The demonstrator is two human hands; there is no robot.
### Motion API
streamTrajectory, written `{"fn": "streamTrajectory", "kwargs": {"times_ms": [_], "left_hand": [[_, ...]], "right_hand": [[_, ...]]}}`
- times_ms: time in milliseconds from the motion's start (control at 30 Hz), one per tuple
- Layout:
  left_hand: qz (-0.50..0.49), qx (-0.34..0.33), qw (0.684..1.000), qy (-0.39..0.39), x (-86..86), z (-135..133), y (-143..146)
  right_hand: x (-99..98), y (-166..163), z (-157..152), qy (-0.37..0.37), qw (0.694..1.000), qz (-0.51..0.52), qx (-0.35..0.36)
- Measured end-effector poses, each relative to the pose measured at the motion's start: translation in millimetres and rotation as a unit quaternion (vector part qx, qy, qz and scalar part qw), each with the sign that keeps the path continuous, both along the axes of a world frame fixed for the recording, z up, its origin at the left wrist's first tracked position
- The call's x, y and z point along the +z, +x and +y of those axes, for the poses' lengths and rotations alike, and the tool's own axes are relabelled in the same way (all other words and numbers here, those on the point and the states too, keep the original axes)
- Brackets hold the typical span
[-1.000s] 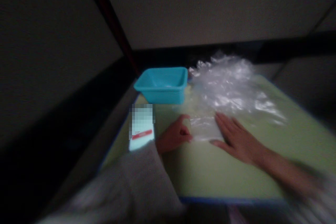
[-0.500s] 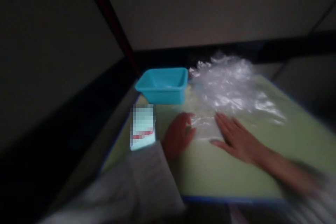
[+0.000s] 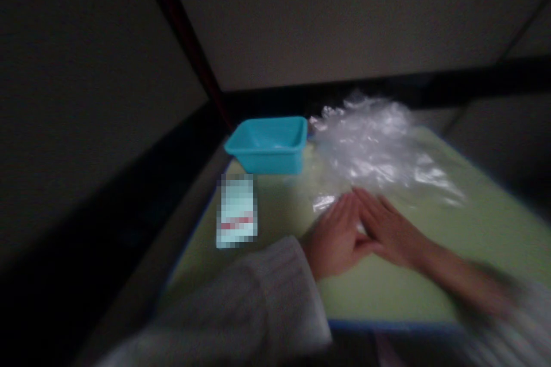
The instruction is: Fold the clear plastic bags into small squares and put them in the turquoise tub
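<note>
My left hand lies flat with fingers stretched out on a clear plastic bag on the light green table mat. My right hand rests flat beside it, fingers extended, and the two hands touch at their inner edges over the bag. A heap of crumpled clear plastic bags lies just beyond my fingertips. Both arms wear pale ribbed sleeves.
A turquoise plastic tub stands at the mat's far left corner. A small pale card with a red stripe lies at the left edge. Dark walls and a dark band surround the table.
My left hand has slid rightward from the bag's left edge onto the bag and opened flat, meeting my right hand. The right hand has stayed in place.
</note>
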State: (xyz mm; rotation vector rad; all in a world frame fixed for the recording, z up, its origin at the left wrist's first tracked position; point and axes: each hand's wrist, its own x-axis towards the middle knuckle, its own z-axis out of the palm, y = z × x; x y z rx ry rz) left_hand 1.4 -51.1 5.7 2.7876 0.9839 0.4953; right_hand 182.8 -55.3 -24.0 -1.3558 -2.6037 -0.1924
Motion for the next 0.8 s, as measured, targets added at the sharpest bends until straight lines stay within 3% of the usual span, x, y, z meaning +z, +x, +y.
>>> {"fn": "streamTrajectory", "kwargs": {"times_ms": [367, 800], "left_hand": [[0.057, 0.061, 0.996, 0.004, -0.6, 1, -11], [0.056, 0.103, 0.993, 0.011, -1.9, 3, -21]], "right_hand": [[0.3, -3, -2, 0.025, 1.0, 0.016, -0.012], [7.0, -6, -6, 0.026, 0.998, 0.019, -0.049]]}}
